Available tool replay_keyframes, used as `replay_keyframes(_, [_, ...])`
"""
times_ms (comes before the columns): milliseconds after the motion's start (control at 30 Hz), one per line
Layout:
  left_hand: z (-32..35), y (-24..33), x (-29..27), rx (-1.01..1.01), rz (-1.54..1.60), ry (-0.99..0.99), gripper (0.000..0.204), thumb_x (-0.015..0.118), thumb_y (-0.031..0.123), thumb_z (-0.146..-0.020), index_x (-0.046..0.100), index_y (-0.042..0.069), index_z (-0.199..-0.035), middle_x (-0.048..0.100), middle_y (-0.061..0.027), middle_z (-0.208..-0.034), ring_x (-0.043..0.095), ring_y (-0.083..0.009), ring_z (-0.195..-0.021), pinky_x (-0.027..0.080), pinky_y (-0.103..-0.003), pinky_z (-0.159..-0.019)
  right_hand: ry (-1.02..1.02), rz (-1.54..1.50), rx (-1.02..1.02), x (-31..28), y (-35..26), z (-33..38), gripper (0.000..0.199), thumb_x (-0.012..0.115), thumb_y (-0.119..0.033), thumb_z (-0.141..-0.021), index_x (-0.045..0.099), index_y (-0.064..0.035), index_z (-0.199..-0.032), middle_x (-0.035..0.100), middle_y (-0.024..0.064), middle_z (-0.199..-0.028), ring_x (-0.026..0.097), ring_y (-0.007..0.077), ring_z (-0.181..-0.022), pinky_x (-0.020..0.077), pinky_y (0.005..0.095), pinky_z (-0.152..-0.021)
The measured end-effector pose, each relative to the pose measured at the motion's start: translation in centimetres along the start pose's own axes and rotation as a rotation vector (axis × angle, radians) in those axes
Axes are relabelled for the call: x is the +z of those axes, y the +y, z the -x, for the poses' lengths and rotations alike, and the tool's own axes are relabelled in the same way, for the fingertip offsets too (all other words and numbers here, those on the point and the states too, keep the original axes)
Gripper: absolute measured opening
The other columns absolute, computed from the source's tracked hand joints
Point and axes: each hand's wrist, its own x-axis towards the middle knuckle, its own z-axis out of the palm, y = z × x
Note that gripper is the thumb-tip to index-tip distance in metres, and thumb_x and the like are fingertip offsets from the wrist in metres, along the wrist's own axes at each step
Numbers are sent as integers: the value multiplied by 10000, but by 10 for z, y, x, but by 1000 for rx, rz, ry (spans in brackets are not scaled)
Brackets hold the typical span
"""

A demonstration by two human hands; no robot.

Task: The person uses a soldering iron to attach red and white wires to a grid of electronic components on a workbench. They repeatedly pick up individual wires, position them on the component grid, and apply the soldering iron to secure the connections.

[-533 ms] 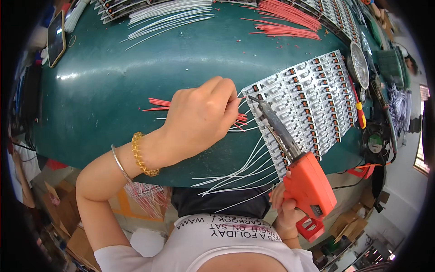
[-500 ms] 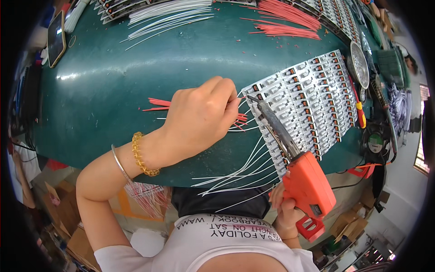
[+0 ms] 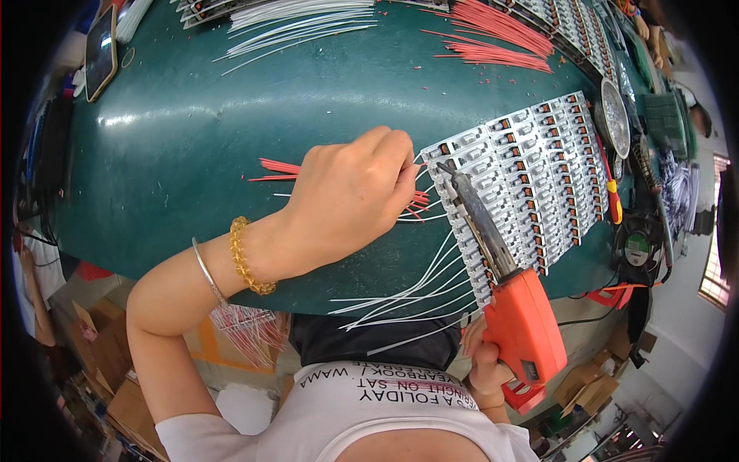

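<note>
1. Curls the left hand [image 3: 350,192] into a nearly closed fist above the green table [image 3: 192,200], with thumb and forefinger pinched together just beside the left corner of the panel of small metal parts [image 3: 523,177].
2. Holds a bundle of red wires [image 3: 279,166] in that fist, with longer ends sticking out to the left and shorter ones to the right; cannot tell the exact grip beneath the knuckles.
3. Grips an orange-red soldering iron [image 3: 525,327] at the near right with the right hand [image 3: 485,366], fingers bent around the handle and partly hidden behind it.
4. Points the dark iron tip far and left, over the panel's left corner, close to the pinched fingers; cannot tell contact from a gap there.
5. Has the panel lying slanted on the table, right of centre, with loose white wires [image 3: 408,296] trailing from the left edge toward the near side.
6. Has spare white strands [image 3: 296,27] and spare red strands [image 3: 493,38] at the far side, and a phone [image 3: 100,54] at the far left.
7. Has a screwdriver [image 3: 613,202], a metal bowl [image 3: 614,119] and a black fan [image 3: 639,245] on the right.
</note>
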Motion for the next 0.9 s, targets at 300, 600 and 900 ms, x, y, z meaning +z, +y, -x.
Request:
replay_keyframes(300, [-2, 7, -3, -7, -45, 22, 139, 706, 17, -817, 570, 9, -787, 592, -99, -721, 607, -249, -579, 473, -321, -515, 260, -10, -291, -30, 12, -15, 791, 611, -569, -894, 456, 96, -1293, 437, -23, -529, 412, 87, -431, 353, 245, -454])
replay_keyframes(600, [-1, 10, -2, -35, 181, 28, 101, 671, -40, -812, 573, -18, -799, 568, -107, -812, 571, -206, -661, 431, -299, -550, 808, 133, -110, -121, -16, -145, 252, 648, -193, -944, 573, 11, -815, 469, 0, -485, 457, 83, -397, 317, 249, -376])
replay_keyframes(900, [-1, -1, -21, -21, 227, -170, 95, 676, -3, -839, 589, -27, -810, 593, -101, -912, 587, -200, -767, 473, -284, -676, 451, -334, -285, -79, -5, -77, 549, 553, -386, -991, 469, 74, -1279, 434, 0, -542, 351, 92, -408, 343, 238, -418])
